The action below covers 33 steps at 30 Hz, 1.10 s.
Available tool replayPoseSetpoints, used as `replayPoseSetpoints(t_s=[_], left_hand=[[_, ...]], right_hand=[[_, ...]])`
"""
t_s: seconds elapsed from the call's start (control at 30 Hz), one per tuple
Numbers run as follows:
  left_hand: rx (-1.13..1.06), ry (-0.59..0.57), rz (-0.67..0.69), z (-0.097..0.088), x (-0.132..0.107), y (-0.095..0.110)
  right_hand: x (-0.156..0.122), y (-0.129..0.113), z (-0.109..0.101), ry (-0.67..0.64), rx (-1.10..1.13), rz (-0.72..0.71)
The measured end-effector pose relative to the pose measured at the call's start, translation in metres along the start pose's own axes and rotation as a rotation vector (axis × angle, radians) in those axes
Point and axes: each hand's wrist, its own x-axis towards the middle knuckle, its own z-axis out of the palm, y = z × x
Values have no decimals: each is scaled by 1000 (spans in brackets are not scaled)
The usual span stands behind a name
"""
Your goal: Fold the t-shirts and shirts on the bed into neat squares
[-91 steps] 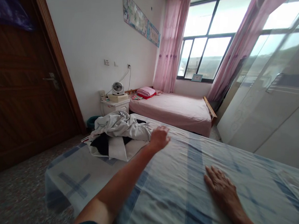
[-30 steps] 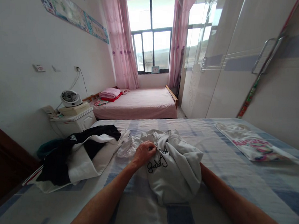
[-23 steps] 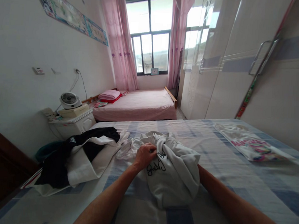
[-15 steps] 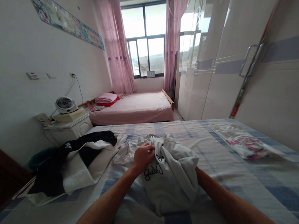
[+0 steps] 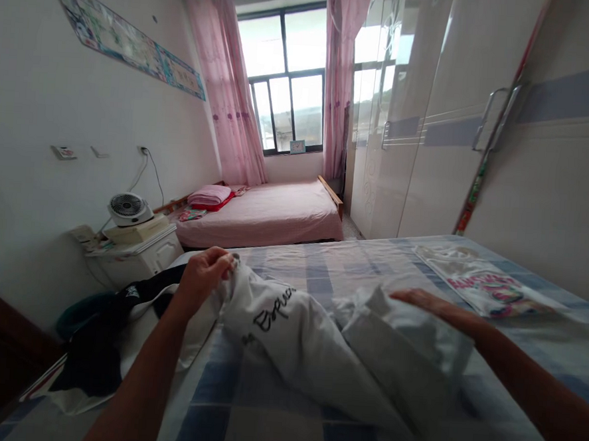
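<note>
A white shirt (image 5: 287,340) with black script lettering stretches between my two hands, low over the checked bed sheet. My left hand (image 5: 206,272) is closed, its fingertips pinching the shirt's upper left corner. On the other side my right hand (image 5: 419,300) grips the shirt's bunched right part, which hangs in front and hides most of the fingers. That right part is smeared by motion. Left of my left forearm lie black and white clothes (image 5: 97,348) in a loose heap.
A white garment with a pink print (image 5: 485,282) lies flat at the right of the blue-and-white checked bed (image 5: 261,431). Beyond are a pink bed (image 5: 275,209), a nightstand (image 5: 147,255) with a fan (image 5: 128,207), and a tall wardrobe (image 5: 427,169) along the right wall.
My hands have moved apart, the left one up and leftward, the right one out to the right from behind the cloth. The bunched white shirt is now spread wider between them.
</note>
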Motion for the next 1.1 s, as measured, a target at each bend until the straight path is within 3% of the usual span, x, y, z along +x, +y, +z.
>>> replayPoseSetpoints(t_s=[0.1, 0.13, 0.2, 0.23, 0.3, 0.4, 0.53, 0.9, 1.1], left_hand=[[349, -43, 166, 36, -5, -8], [398, -129, 264, 54, -9, -9], [434, -423, 390, 94, -16, -12], [454, -582, 393, 113, -19, -15], [523, -751, 313, 149, -16, -25], [621, -714, 221, 187, 5, -46], [696, -670, 136, 213, 46, -68], [777, -541, 30, 245, 129, -103], [771, -515, 13, 251, 145, -112]], right_hand=[[16, 5, -1, -60, -196, -9], [18, 4, 4, -76, -252, -49], [20, 0, 23, -174, -340, -144], [20, -1, 35, -248, -376, -173], [25, 1, 60, -358, -465, -194], [48, 13, 87, -383, -571, -198], [95, 29, 102, -345, -636, -102], [175, 47, 125, -277, -645, 82], [208, 47, 122, -239, -633, 89]])
